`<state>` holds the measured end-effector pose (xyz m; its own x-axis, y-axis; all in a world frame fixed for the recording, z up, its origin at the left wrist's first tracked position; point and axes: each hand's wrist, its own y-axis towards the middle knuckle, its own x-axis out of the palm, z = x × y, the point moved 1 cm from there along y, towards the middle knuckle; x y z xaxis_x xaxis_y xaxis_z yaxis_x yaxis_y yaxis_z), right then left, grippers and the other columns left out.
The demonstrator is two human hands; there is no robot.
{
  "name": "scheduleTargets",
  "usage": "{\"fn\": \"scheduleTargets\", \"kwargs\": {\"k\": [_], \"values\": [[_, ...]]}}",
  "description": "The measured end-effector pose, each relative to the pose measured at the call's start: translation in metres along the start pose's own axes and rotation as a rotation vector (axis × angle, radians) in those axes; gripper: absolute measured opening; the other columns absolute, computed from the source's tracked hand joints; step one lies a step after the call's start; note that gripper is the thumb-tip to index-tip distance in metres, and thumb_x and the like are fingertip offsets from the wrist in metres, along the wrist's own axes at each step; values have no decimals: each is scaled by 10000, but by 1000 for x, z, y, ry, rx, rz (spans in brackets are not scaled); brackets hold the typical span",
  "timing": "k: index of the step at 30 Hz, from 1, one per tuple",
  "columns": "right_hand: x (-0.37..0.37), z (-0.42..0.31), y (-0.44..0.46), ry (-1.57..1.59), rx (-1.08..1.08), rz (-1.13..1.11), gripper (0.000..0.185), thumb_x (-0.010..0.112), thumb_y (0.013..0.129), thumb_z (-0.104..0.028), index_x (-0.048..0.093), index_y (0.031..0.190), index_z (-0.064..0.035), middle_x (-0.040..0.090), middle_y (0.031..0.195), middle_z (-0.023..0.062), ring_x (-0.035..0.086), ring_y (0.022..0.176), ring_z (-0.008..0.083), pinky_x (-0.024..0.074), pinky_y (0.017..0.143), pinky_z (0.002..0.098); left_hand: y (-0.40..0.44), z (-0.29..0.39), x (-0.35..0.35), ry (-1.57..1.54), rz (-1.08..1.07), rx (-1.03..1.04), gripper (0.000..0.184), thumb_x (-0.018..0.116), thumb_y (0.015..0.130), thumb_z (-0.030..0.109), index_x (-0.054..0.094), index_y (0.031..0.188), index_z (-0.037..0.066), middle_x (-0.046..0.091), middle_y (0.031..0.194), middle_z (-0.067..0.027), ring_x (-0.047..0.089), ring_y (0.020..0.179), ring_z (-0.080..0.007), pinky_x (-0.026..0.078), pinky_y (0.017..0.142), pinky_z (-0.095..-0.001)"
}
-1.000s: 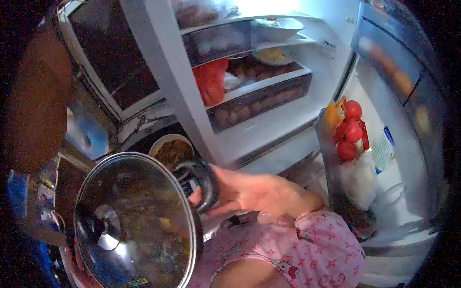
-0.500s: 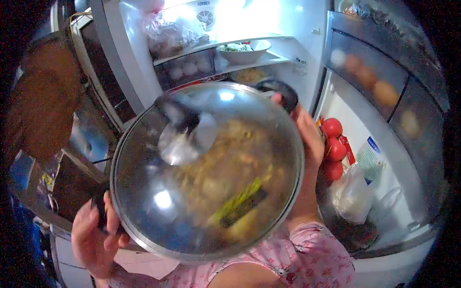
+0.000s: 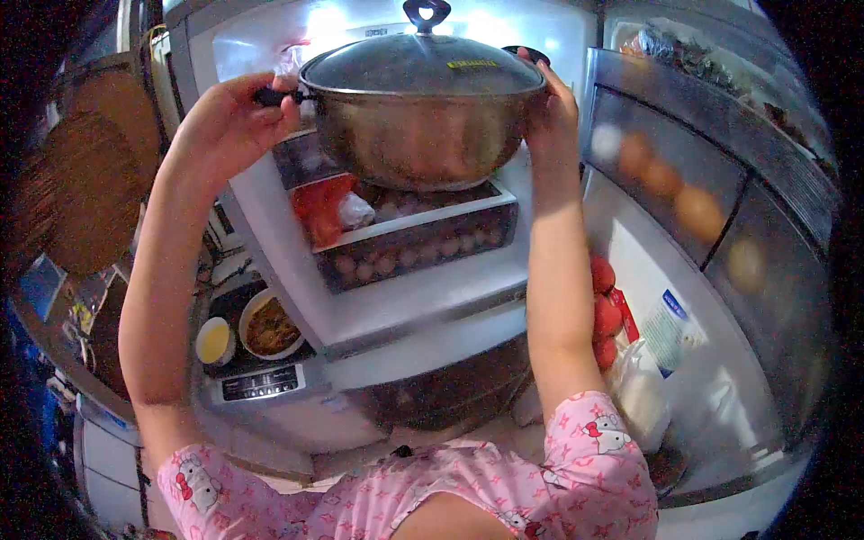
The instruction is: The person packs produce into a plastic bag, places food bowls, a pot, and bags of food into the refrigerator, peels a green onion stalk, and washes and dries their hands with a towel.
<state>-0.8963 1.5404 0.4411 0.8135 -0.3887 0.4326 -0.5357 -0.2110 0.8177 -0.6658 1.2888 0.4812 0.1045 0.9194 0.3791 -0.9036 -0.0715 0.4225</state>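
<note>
**Round silver metal pot (image 3: 418, 139) held up at open white refrigerator (image 3: 405, 310)**

Head view: the left hand (image 3: 243, 121) pinches the pot's left black handle (image 3: 270, 96) between thumb and fingers. The right hand (image 3: 551, 103) grips the opposite black handle (image 3: 539, 57), partly hidden. A domed glass lid (image 3: 387, 67) with black loop knob (image 3: 426, 24) covers the pot. The pot sits level above a translucent drawer (image 3: 423, 220); support from below cannot be determined.

The lidded steel pot (image 3: 414, 135) blocks the upper fridge interior (image 3: 247, 56); beneath it, open air between the forearms (image 3: 560, 279) leads to the see-through drawer (image 3: 423, 220), and the open fridge door (image 3: 720, 378) walls off the right side
</note>
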Motion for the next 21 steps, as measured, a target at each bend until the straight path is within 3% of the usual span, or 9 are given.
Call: {"fn": "scheduleTargets", "kwargs": {"k": [3, 4, 6, 7, 9, 10, 13, 15, 21], "values": [[-6, 9, 7, -20, -83, 12, 304, 501, 863, -250, 568, 990, 18, 609, 932, 102, 579, 864, 196, 448, 794, 307, 21, -2, -14, -49, -61, -4, 106, 426, 877, 75, 428, 835, -23, 492, 781, -105, 497, 706, -202, 494, 676, -295], [-13, 13, 0, -110, -154, 2, 307, 507, 861, -258, 571, 984, 16, 607, 932, 97, 577, 862, 188, 445, 795, 300, 31, -10, -13, -16, 67, -3, 119, 428, 878, 82, 424, 803, -10, 496, 763, -91, 508, 686, -197, 496, 647, -285], [-18, 14, -27, -285, -303, -45, 313, 520, 856, -273, 576, 973, 12, 604, 932, 87, 572, 858, 173, 439, 798, 286, 31, -24, -29, -80, -79, -108, 125, 429, 880, 89, 422, 790, 3, 495, 741, -71, 510, 657, -190, 495, 626, -280], [-22, 16, -36, -309, -249, -8, 370, 515, 859, -301, 556, 1015, 33, 593, 969, 99, 565, 894, 179, 432, 819, 291, 25, -31, -34, -116, -155, -157, 129, 430, 880, 93, 421, 783, 9, 494, 730, -62, 511, 642, -186, 494, 616, -277], [-35, 20, -54, -356, -132, 75, 490, 506, 865, -357, 517, 1099, 74, 570, 1043, 125, 552, 968, 191, 419, 861, 299, 4, -50, -30, -74, 3, -160, 125, 433, 883, 104, 437, 793, 16, 486, 706, -41, 500, 605, -180, 492, 602, -274], [-38, 24, -61, -314, -32, 234, 487, 500, 866, -357, 519, 1098, 71, 569, 1053, 128, 554, 969, 199, 428, 851, 302, -9, -61, -25, -51, 84, -162, 124, 435, 884, 110, 445, 798, 20, 482, 694, -31, 495, 587, -176, 491, 595, -272], [-40, 33, -110, -309, 4, 270, 387, 454, 895, -271, 529, 1090, 56, 583, 1026, 123, 563, 946, 182, 437, 833, 294, -41, -90, -21, -103, 239, -244, 117, 444, 886, 132, 472, 835, 30, 468, 677, -16, 482, 574, -158, 483, 584, -272], [-47, 43, -136, -273, 143, 399, 332, 432, 902, -219, 540, 1072, 44, 593, 1008, 117, 570, 931, 168, 445, 811, 286, -61, -111, -23, -103, 289, -253, 138, 459, 885, 160, 490, 864, 27, 452, 673, -4, 471, 591, -134, 469, 569, -268], [-82, 80, -194, -42, 398, 658, 171, 519, 867, -185, 568, 962, -51, 616, 879, 50, 591, 781, 151, 471, 698, 266, -102, -184, -47, -21, 400, -338, 126, 451, 887, 199, 454, 880, 73, 411, 677, 10, 423, 634, -94, 442, 579, -266]]}}
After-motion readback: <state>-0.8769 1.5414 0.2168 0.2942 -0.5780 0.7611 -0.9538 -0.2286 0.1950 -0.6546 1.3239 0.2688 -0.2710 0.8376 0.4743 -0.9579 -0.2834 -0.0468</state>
